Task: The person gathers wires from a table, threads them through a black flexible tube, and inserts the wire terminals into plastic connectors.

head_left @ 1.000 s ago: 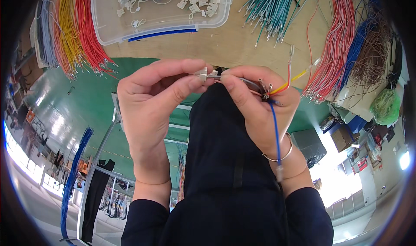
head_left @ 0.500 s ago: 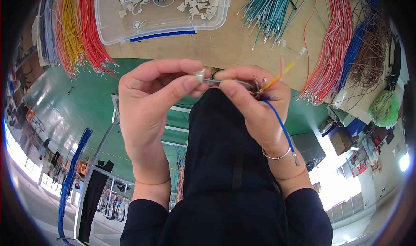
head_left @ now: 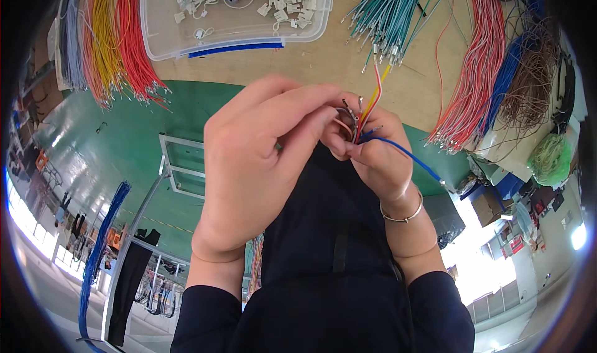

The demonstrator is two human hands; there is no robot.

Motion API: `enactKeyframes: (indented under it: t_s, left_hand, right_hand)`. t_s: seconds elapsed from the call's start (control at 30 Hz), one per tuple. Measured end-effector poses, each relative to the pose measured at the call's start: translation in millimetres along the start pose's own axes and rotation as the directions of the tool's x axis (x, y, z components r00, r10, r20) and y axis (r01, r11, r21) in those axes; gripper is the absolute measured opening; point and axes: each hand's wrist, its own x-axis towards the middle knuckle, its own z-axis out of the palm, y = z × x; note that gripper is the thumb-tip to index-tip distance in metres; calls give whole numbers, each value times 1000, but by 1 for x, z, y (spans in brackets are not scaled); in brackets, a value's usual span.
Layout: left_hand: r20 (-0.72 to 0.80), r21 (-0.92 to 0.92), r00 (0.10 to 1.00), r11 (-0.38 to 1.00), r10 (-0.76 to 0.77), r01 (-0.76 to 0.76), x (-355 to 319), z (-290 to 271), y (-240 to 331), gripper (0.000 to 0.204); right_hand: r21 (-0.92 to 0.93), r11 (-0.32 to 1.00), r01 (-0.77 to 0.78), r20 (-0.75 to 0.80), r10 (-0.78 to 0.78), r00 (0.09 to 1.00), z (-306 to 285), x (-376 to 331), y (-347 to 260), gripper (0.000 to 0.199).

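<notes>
My right hand [head_left: 380, 157] is closed around a small bunch of wires. From its fingers a blue wire [head_left: 407, 153] runs out to the right, and a yellow wire [head_left: 379, 92] and a white-and-red wire [head_left: 378, 73] stick out upward with metal terminals at their ends. Several shorter ends with bare terminals [head_left: 360, 104] show above the thumb. My left hand [head_left: 267, 148] is closed, palm turned inward, its thumb and fingertips pinched together right beside the bunch. What lies between those fingertips is hidden.
Ahead on the wooden table [head_left: 267, 67] stands a clear plastic bin [head_left: 186, 39] with white connectors [head_left: 292, 1]. Bundles of red wires [head_left: 134, 42] and yellow wires [head_left: 102, 36] hang at left; green wires [head_left: 388, 17] and pink-red wires [head_left: 479, 60] lie right. A metal frame [head_left: 165, 160] stands lower left.
My left hand has moved right and turned over, up against the right hand. The white connector and grey wire it pinched are out of sight. The blue wire swung outward, the yellow one upright.
</notes>
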Motion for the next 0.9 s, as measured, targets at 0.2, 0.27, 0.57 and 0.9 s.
enactKeyframes:
  t_s: [0.2,0.27,0.57,0.9]
  left_hand:
    - [115,10,992,999,49,-50,2,-2,-13,10]
    - [128,37,990,997,57,-62,1,-5,-18,9]
    - [59,-355,984,917,-171,181,-3,-16,-27,9]
    - [99,-733,956,629,-277,258,1,-21,-40,26]
  right_hand:
    - [-87,994,65,-9,-66,998,6,0,1,41]
    - [-104,990,92,-26,-95,995,5,0,0,34]
    - [-396,905,152,-174,-237,956,12,3,-2,16]
    - [-466,882,66,-180,-168,969,14,3,-1,14]
